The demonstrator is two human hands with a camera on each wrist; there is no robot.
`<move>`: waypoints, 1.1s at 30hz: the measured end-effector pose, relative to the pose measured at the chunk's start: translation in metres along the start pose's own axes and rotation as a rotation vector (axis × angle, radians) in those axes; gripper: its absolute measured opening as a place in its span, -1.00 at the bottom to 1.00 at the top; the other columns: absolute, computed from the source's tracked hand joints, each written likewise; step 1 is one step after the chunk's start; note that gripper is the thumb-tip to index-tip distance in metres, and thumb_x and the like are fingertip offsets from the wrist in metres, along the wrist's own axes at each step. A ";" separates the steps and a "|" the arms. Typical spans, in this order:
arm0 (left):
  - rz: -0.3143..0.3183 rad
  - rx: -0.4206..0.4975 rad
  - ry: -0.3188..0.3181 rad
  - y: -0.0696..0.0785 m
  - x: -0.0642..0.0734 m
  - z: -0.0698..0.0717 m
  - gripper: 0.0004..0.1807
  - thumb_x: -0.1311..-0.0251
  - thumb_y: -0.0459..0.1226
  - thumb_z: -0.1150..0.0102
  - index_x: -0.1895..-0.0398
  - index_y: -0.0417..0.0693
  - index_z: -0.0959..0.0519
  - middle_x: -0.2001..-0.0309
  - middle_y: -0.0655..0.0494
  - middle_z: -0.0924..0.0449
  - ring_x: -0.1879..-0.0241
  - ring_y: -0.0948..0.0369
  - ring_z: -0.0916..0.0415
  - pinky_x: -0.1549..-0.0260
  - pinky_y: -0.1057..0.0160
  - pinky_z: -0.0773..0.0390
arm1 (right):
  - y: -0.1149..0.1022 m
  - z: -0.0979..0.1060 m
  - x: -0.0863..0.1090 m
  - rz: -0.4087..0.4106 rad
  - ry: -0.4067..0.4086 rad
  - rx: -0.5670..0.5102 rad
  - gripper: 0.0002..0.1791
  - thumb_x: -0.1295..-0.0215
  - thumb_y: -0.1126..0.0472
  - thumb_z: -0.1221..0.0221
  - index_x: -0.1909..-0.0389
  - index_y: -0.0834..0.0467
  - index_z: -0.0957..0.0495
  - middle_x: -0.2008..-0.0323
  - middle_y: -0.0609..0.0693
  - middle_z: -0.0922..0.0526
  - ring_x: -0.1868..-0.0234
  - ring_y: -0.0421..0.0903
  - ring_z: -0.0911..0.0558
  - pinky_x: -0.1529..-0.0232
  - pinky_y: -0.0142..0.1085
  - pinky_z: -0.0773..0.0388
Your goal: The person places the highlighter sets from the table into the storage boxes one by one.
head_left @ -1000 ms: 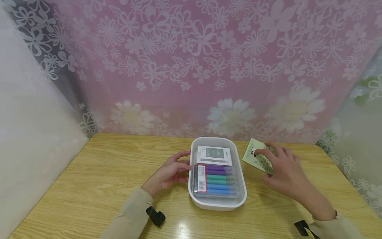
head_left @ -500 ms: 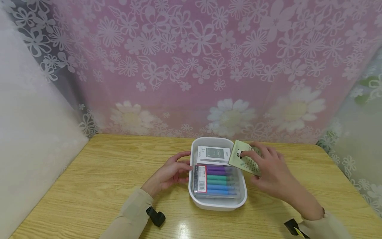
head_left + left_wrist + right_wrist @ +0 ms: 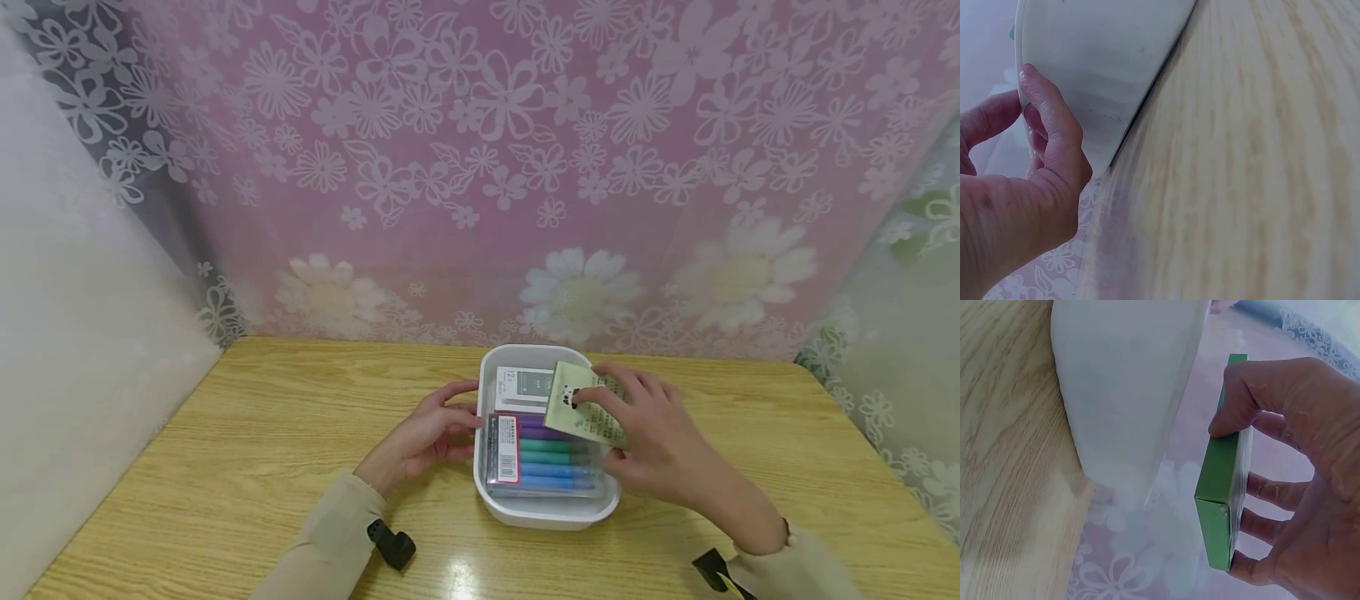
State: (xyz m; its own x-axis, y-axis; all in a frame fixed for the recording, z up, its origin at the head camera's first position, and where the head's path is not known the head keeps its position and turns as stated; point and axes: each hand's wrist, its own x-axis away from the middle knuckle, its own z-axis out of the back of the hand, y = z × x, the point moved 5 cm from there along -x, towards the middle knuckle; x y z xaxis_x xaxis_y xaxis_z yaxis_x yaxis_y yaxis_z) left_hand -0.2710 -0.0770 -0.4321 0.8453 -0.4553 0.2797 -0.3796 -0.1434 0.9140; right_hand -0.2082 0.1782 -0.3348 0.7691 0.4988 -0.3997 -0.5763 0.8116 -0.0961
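A white plastic bin (image 3: 543, 518) holds a clear pack of purple, green and blue pens (image 3: 551, 457) and, behind it, a white box with a grey label (image 3: 521, 387). At the bin's left rim, my left hand (image 3: 427, 433) holds on with bent fingers; the left wrist view shows thumb and index fingertip (image 3: 1030, 72) right at the edge. My right hand (image 3: 660, 437) grips a flat green box (image 3: 566, 408) by its sides, index finger lying on the panda picture. This box overlaps the bin's right half, partly hiding the white box and pens. Its green side (image 3: 1215, 469) shows under my thumb.
Everything stands on a wood-grain table (image 3: 300, 442). A pink floral curtain (image 3: 420, 167) hangs along the back edge, with pale sheets on both sides. Black wrist devices (image 3: 392, 543) are strapped at both sleeves.
My right hand has carried the green box leftward from beside the bin to over its right half. The left hand and the bin have stayed in place.
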 end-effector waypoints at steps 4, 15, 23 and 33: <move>0.010 0.012 0.006 0.000 0.001 0.000 -0.23 -0.26 -0.40 -0.19 -0.53 0.03 -0.20 -0.10 0.04 -0.62 0.16 0.23 -0.65 0.34 0.26 -0.70 | -0.005 -0.003 -0.004 0.012 -0.028 -0.003 -0.27 0.24 0.35 -0.34 -0.10 -0.14 -0.54 -0.35 0.18 -0.44 -0.22 0.33 -0.49 -0.07 0.42 -0.42; 0.012 0.008 0.018 -0.001 -0.001 0.001 -0.25 -0.27 -0.40 -0.19 -0.52 0.05 -0.22 -0.11 0.03 -0.62 0.15 0.23 -0.65 0.32 0.24 -0.70 | -0.020 -0.016 -0.010 0.053 -0.094 -0.071 -0.27 0.23 0.34 -0.34 -0.10 -0.16 -0.56 -0.36 0.14 -0.46 -0.27 0.27 -0.47 -0.10 0.31 -0.43; 0.008 0.001 0.017 0.001 -0.001 0.000 -0.26 -0.28 -0.41 -0.17 -0.52 0.04 -0.22 -0.11 0.03 -0.63 0.17 0.23 -0.65 0.33 0.23 -0.70 | -0.026 -0.025 -0.013 0.083 -0.162 -0.097 -0.26 0.23 0.33 -0.34 -0.12 -0.18 -0.55 -0.36 0.08 -0.46 -0.31 0.25 -0.46 -0.13 0.28 -0.45; 0.013 -0.011 0.009 0.000 -0.001 0.001 -0.25 -0.28 -0.40 -0.17 -0.54 0.00 -0.19 -0.20 -0.05 -0.58 0.14 0.24 -0.64 0.30 0.25 -0.70 | -0.030 -0.035 -0.014 0.118 -0.229 -0.147 -0.31 0.24 0.29 -0.36 -0.06 -0.17 -0.55 -0.35 0.05 -0.48 -0.28 0.13 -0.46 -0.10 0.22 -0.46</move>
State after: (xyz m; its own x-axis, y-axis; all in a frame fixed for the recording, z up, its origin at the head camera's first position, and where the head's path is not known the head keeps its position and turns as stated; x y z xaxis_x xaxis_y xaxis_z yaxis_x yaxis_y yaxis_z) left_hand -0.2721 -0.0775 -0.4329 0.8434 -0.4495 0.2945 -0.3868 -0.1275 0.9133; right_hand -0.2109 0.1363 -0.3581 0.7270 0.6563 -0.2019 -0.6865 0.6993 -0.1992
